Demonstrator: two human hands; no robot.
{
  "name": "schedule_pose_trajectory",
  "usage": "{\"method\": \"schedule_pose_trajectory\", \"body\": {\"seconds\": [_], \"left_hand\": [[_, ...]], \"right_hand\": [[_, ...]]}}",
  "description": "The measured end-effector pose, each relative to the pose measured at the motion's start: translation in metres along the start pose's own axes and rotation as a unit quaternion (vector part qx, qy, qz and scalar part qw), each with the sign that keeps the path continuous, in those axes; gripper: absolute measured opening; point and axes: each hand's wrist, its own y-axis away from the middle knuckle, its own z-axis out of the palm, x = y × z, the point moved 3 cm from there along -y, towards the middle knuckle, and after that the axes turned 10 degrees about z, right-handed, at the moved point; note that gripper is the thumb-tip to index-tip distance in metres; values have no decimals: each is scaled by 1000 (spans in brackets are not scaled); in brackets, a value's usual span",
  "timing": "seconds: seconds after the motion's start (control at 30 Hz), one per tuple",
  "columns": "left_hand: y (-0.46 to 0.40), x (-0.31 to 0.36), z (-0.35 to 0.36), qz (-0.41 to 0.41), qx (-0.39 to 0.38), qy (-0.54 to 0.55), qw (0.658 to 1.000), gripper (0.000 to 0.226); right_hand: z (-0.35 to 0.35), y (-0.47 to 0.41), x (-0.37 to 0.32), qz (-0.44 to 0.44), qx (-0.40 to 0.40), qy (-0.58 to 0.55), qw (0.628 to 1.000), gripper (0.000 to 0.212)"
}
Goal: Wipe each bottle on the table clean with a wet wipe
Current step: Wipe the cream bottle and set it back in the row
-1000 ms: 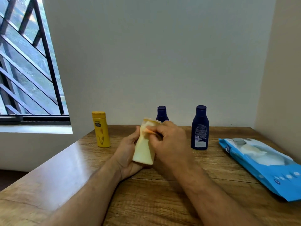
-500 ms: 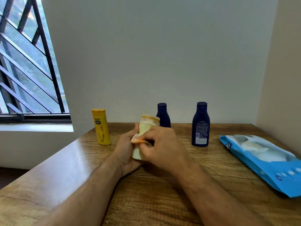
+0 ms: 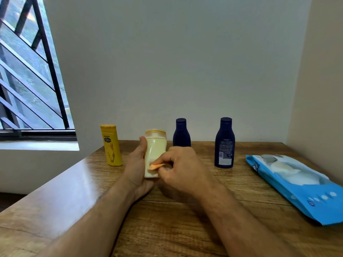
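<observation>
A cream bottle (image 3: 155, 154) stands upright, long axis at 12 o'clock, in the left hand (image 3: 138, 168), whose grip wraps it. At its 3 o'clock, the right hand (image 3: 182, 168) pinches an orange wipe (image 3: 156, 166) against its lower face. Four bottles in all: one yellow bottle (image 3: 111, 145), two navy bottles (image 3: 224, 143), plus one wipe pack (image 3: 297, 184) on the table (image 3: 167, 229).

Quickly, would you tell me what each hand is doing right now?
Left hand: grips the cream bottle upright.
Right hand: pinches the orange wipe against the bottle's lower part.
</observation>
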Motion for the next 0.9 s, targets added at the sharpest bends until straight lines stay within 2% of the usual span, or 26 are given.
{"method": "schedule_pose_trajectory", "body": {"seconds": [0.1, 0.17, 0.23, 0.37, 0.47, 0.57, 0.63, 0.7, 0.77, 0.9], "left_hand": [[4, -5, 3, -5, -24, -49, 998, 67], [5, -6, 5, 0, -25, -65, 998, 61], [4, -3, 4, 11, -9, -68, 998, 61], [1, 6, -2, 49, 52, -20, 997, 59], [-1, 8, -4, 57, 65, -23, 996, 59], [1, 3, 0, 49, 40, -66, 996, 58], [2, 0, 2, 39, 43, -81, 995, 54], [3, -1, 2, 31, 52, -74, 995, 53], [4, 1, 2, 30, 63, -56, 996, 52], [2, 6, -3, 26, 89, -20, 995, 48]], "right_hand": [[-12, -5, 6, 21, 107, -26, 994, 23], [-17, -6, 8, 27, 137, -48, 989, 23], [-15, -6, 8, 23, 110, -59, 992, 22], [0, -2, 5, 23, -51, -47, 997, 19], [2, -1, 5, 26, -69, -35, 997, 19], [-7, -2, 4, 27, 22, -67, 997, 18], [-14, -3, 5, 26, 119, -113, 986, 18], [-18, -4, 6, 26, 175, -148, 973, 19], [-16, -4, 5, 22, 150, -165, 975, 19], [-8, -2, -3, 8, 24, -147, 989, 23]]}}
